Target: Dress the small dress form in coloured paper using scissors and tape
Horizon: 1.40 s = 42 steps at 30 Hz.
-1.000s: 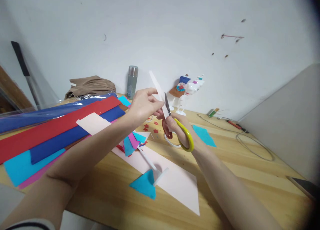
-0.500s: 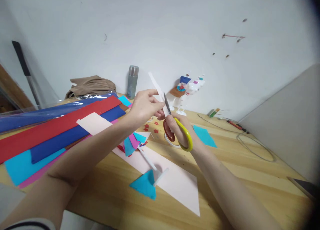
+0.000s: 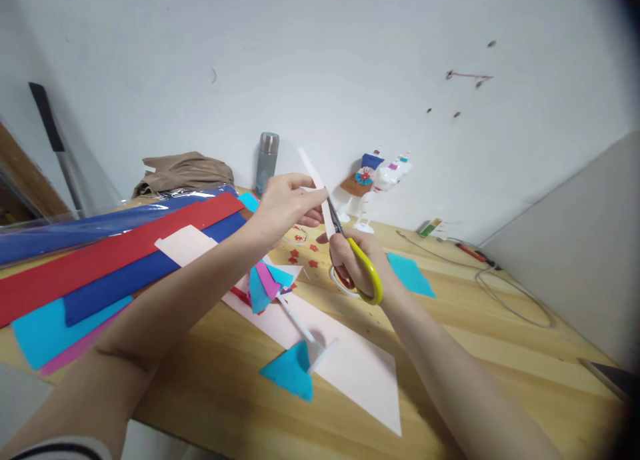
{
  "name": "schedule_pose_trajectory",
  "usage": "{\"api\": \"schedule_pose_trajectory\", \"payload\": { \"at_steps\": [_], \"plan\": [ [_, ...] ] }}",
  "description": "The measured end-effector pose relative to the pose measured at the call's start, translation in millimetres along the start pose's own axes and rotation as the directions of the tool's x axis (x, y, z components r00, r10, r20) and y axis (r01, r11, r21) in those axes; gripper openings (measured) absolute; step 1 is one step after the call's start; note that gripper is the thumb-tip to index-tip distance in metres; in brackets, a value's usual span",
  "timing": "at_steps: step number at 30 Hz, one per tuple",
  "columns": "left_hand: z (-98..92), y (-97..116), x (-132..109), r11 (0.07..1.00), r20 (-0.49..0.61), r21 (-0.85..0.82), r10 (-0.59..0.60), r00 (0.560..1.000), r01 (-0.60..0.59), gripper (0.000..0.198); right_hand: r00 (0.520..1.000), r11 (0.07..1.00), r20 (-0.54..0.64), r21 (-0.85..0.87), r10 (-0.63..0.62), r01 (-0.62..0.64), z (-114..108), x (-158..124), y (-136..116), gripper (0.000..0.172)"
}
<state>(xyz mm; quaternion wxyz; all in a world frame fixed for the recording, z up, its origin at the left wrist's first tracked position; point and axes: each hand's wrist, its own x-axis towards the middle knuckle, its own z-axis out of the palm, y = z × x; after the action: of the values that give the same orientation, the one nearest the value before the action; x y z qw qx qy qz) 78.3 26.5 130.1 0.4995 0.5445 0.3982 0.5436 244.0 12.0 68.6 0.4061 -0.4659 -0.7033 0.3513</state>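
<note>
My left hand pinches a narrow white paper strip that slants up between its fingers. Wrapped in my right hand is a pair of scissors with yellow and red handles. The dark blades point up and lie along the strip, nearly closed. Below the hands, a white stand with blue and magenta paper pieces lies tilted on a large pale pink sheet. A blue paper triangle rests beside its base. Small red paper flowers lie on the wooden table.
Red, blue and magenta paper sheets spread at the left, near folded brown cloth. A thermos and small dressed white figures stand by the wall. To the right lie blue paper and a cable.
The scissor blades have closed further and tipped slightly left against the strip. My left hand has shifted a little, its lower fingers now curled closer together.
</note>
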Motion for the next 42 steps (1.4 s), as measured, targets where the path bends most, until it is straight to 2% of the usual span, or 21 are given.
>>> {"api": "schedule_pose_trajectory", "payload": {
  "at_steps": [5,11,18,26,36,42],
  "plan": [
    [-1.7,-7,4,0.998,-0.066,-0.028,0.048,0.997,-0.05,0.015,0.998,0.999,0.037,0.004,-0.054,0.054,0,-1,-2,0.053],
    [1.5,-7,4,0.995,-0.102,0.044,0.096,0.99,-0.092,0.021,0.995,0.998,0.071,-0.012,-0.067,0.068,-4,-4,-11,0.055],
    [7.0,-5,-1,0.995,-0.108,0.081,0.068,0.992,-0.059,0.024,0.992,0.989,0.08,-0.101,-0.099,0.107,-5,-1,-7,0.054],
    [9.8,-8,-3,0.995,-0.108,0.092,0.05,0.993,-0.04,0.04,0.986,0.976,0.055,-0.144,-0.156,0.162,-6,-1,-4,0.051],
    [10.6,-8,-1,0.997,-0.101,0.071,0.038,0.994,-0.031,0.039,0.999,0.991,-0.024,-0.129,-0.022,0.019,2,-3,-10,0.048],
    [9.4,-9,0,0.997,-0.071,0.064,0.037,0.997,-0.033,0.033,0.998,0.991,-0.049,-0.132,-0.027,0.02,3,-1,-8,0.047]
  ]
}}
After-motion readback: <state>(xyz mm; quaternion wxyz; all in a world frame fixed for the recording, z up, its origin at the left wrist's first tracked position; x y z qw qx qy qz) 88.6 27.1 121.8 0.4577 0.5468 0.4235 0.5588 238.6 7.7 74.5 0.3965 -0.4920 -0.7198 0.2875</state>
